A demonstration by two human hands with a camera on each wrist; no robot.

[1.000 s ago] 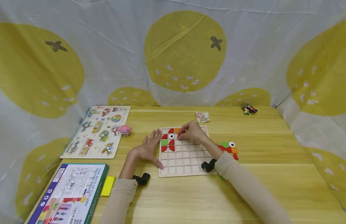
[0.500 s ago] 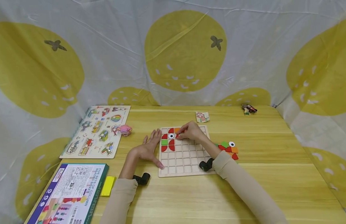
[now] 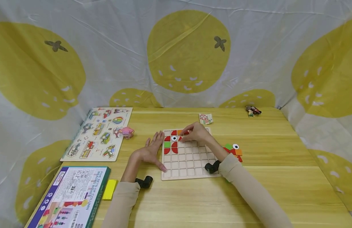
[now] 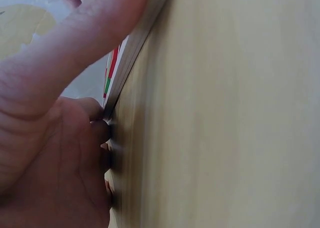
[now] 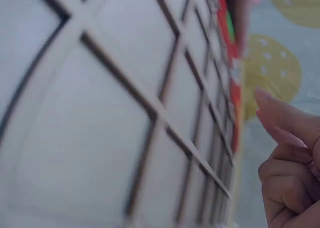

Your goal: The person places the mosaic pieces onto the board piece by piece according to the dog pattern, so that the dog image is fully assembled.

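My left hand [image 3: 150, 152] lies with spread fingers along the left edge of a wooden grid board [image 3: 187, 163], its thumb on the near left corner. In the left wrist view, the thumb [image 4: 85, 43] lies over the board's edge. My right hand [image 3: 196, 133] is over the board's upper part, thumb and index finger pinching a small red piece [image 3: 180, 138] beside a white round eye piece [image 3: 174, 138]. Red quarter-circle pieces [image 3: 174, 150], a green square [image 3: 167, 144] and an orange piece [image 3: 179, 132] sit in cells at the upper left. The right wrist view shows the fingertips close together.
Loose red, orange and green pieces [image 3: 235, 152] lie right of the board, partly behind the right forearm. A pattern card [image 3: 206, 119] is behind it. At left are a picture puzzle [image 3: 93, 136], pink toy [image 3: 127, 132], boxed set [image 3: 76, 193] and yellow block [image 3: 110, 189].
The right hand shifts slightly left, then back right, over the same cell, and the red piece now shows left of its fingertips. The left hand stays in place.
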